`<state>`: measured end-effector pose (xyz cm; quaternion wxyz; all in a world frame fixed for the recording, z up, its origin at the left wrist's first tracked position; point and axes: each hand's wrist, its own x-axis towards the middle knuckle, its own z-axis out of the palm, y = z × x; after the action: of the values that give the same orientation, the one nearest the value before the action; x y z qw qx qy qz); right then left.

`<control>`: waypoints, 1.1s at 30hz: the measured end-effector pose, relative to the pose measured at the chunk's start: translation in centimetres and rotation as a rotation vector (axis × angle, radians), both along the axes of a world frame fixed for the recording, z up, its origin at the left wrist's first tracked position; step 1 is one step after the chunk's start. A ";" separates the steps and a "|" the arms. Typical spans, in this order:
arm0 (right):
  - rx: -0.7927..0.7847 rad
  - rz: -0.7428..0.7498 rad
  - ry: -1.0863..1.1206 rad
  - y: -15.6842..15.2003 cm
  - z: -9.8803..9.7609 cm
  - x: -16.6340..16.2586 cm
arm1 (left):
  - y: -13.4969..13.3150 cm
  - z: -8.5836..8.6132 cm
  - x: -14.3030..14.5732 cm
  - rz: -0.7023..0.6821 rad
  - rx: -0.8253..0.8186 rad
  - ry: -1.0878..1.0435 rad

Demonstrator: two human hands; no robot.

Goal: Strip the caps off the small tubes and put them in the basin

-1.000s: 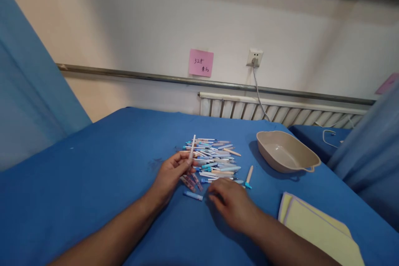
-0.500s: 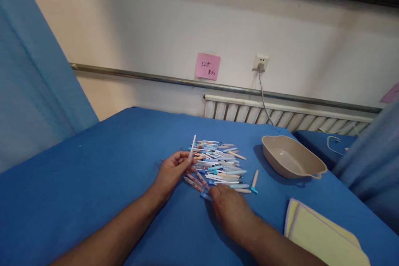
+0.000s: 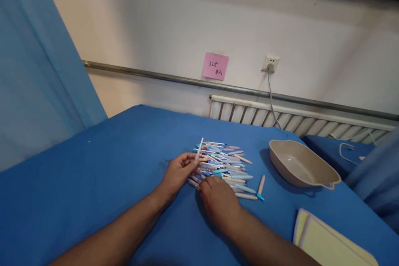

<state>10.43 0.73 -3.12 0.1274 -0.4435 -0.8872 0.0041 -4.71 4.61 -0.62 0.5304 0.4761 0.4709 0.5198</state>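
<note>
Pinched between the thumb and fingers of my left hand (image 3: 177, 174) is a slim white pen (image 3: 200, 148), its thin end pointing up. My right hand (image 3: 220, 201) lies knuckles up at the near left edge of the pile, closed, with its fingertips hidden beneath it. What those fingers grip, I cannot make out. A pile of many pens (image 3: 235, 166) in white, pale blue and peach lies on the blue cloth just beyond both hands. Several patterned pens (image 3: 193, 182) show between my hands. One peach pen with a bright blue end (image 3: 261, 186) lies apart at the right.
A beige basin (image 3: 299, 166) with a handle stands right of the pile on the blue-covered table (image 3: 124, 153). Folded yellow cloths (image 3: 333, 241) lie at the near right. Behind the table are a radiator (image 3: 249, 114) and a metal rail (image 3: 162, 79); blue curtains hang at both sides.
My right hand has moved left and a little away from me, closer to my left hand, now covering the patterned pens. The blue-ended pen beside its fingers no longer shows. The view has shifted slightly.
</note>
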 end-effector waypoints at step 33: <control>-0.829 -0.151 1.901 2.4 0.3 8.8 | -2.6 -0.3 2.6 -0.339 0.136 0.505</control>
<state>19.27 3.13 -2.80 0.6118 -0.3208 -0.3197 0.6486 -2.07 2.05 -0.88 0.4425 0.6964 0.4659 0.3196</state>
